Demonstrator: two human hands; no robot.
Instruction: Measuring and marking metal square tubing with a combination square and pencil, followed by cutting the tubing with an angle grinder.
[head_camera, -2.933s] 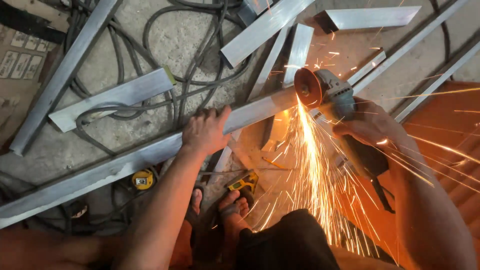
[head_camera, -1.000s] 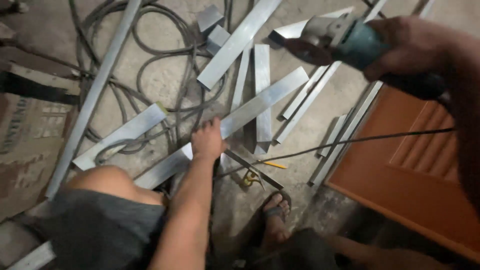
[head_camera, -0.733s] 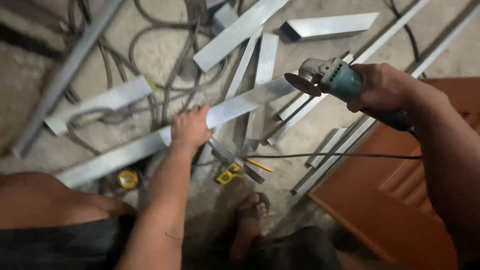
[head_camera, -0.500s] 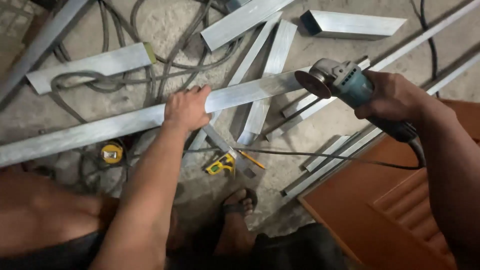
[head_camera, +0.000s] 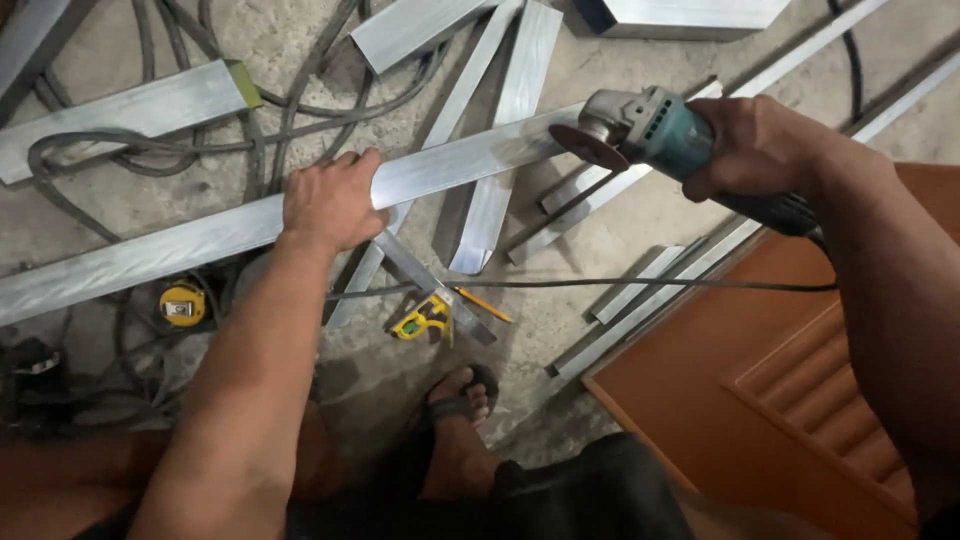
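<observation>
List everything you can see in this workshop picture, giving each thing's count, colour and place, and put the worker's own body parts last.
long metal bar: one, silver, across the floor under the left hand
angle grinder: one, teal and grey, disc at the bar's right end
loose metal sections: several, silver, scattered on the floor
cables: several, grey-black, looped at upper left
tape measure: one, yellow, left floor
try square: one, yellow-handled, centre floor
pencil: one, orange, beside the square
door panel: one, orange-brown, lower right
sandalled foot: one, bottom centre
left hand: pressing on the bar
right hand: gripping the grinder
</observation>
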